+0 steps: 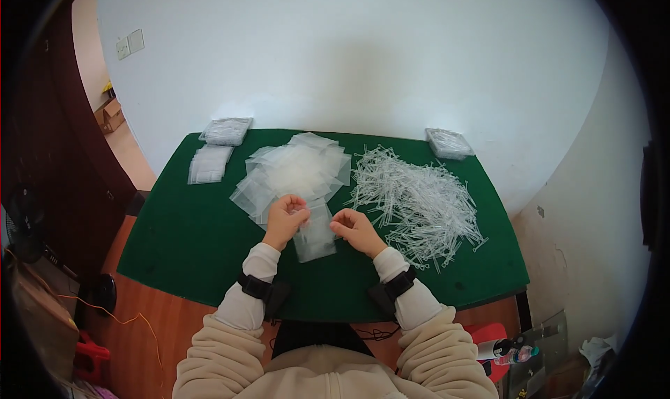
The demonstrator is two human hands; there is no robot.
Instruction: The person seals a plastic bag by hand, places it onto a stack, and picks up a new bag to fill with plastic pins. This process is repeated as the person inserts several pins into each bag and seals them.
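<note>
A small translucent plastic bag (316,244) is between my hands, in front of a loose heap of similar bags (293,168). My left hand (285,221) is closed in a pinch at the bag's upper left edge. On the other side, my right hand (358,231) has thumb and fingers pressed together by the bag's right edge. What its fingertips hold, if anything, is too small to make out. To the right lies a large pile of thin clear plastic sticks (419,203), some with small ring-shaped ends.
At the far left of the green table (181,238) lie a filled clear pack (226,131) and a neat stack of flat bags (209,164). Another filled pack (449,143) sits at the far right corner. A white wall (363,57) rises behind the table.
</note>
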